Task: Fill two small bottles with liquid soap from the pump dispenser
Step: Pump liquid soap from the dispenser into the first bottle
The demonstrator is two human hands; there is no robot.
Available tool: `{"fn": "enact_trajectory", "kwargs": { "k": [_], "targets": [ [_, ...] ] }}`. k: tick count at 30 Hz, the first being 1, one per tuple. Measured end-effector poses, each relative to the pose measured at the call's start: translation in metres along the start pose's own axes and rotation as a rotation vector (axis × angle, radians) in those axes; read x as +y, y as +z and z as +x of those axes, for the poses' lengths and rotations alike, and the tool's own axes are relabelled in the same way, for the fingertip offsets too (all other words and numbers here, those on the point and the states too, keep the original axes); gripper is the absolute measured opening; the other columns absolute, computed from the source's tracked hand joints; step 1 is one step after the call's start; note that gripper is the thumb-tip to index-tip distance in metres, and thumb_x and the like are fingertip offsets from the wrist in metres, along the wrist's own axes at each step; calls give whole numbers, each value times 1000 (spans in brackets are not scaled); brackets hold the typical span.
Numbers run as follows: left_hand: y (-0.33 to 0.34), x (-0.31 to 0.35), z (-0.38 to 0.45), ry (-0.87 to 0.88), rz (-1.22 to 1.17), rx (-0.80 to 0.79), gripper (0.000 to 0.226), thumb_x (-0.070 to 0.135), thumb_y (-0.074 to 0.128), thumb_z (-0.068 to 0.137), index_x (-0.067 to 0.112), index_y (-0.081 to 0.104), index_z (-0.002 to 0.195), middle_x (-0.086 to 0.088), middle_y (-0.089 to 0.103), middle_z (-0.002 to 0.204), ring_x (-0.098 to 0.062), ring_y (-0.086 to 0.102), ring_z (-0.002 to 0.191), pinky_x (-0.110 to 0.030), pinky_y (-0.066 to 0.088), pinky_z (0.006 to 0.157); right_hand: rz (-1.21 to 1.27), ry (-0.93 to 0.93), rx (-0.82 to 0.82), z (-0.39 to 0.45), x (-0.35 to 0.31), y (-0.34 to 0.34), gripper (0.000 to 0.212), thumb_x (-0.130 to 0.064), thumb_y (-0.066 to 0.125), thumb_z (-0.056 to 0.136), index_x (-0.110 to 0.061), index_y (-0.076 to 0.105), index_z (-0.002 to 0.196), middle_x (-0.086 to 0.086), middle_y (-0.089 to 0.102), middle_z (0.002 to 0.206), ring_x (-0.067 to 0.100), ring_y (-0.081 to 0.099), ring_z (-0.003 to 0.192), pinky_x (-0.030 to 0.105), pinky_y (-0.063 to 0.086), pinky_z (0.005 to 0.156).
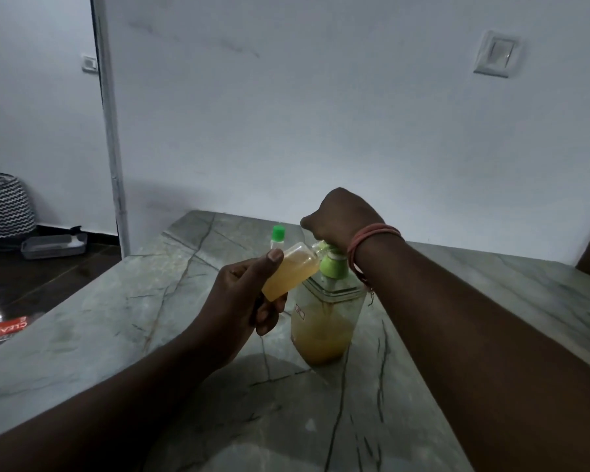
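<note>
We pinch the tilted small bottle (pixel 288 272) in our left hand (pixel 244 301), its mouth just beyond our grip at the pump dispenser (pixel 324 315) spout, while our fisted right hand (pixel 341 216) should press the pump head slowly, since it looks nearly full.

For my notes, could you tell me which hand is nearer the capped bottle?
Left. The left hand holds a tilted bottle just before the capped bottle; the right hand is beside it, over the pump.

Grey-green veined stone table (pixel 123 321) carrying a clear pump dispenser (pixel 324 321) part-filled with amber liquid near its middle, and behind it, toward the wall, a small green-capped bottle (pixel 277 237) standing upright.
</note>
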State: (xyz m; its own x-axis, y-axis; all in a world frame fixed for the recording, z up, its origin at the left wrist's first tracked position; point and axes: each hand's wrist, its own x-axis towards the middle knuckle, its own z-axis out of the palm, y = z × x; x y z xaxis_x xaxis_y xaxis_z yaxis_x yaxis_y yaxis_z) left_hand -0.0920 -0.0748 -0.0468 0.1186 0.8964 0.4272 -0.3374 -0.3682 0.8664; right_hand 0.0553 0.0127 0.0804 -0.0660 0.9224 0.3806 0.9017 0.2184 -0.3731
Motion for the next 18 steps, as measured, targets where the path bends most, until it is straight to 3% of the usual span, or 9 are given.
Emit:
{"fn": "enact_trajectory", "kwargs": {
  "k": [5, 9, 18],
  "targets": [
    [1, 1, -4, -27, -26, 14, 38, 58, 70, 87, 26, 80, 105, -10, 59, 63, -12, 44, 43, -24, 40, 41, -63, -22, 18, -3, -2, -2, 19, -28, 61, 72, -18, 51, 59, 1, 56, 61, 21, 56, 59, 23, 33, 48],
    [2, 0, -3, -45, -19, 34, 47, 59, 70, 87, 18, 78, 109, -10, 59, 61, -13, 43, 43, -23, 40, 40, -104, -101, 96, -1, -6, -1, 20, -32, 60, 73, -18, 50, 63, -2, 55, 62, 16, 52, 55, 22, 29, 47],
    [4, 5, -4, -29, -40, 26, 38, 49, 64, 95, 14, 79, 99, -12, 59, 61, -13, 42, 41, -22, 39, 40, -25, -30, -6, -2, -3, -2, 19, -25, 60, 71, -16, 52, 56, 2, 59, 59, 21, 55, 55, 23, 32, 48]
  ]
}}
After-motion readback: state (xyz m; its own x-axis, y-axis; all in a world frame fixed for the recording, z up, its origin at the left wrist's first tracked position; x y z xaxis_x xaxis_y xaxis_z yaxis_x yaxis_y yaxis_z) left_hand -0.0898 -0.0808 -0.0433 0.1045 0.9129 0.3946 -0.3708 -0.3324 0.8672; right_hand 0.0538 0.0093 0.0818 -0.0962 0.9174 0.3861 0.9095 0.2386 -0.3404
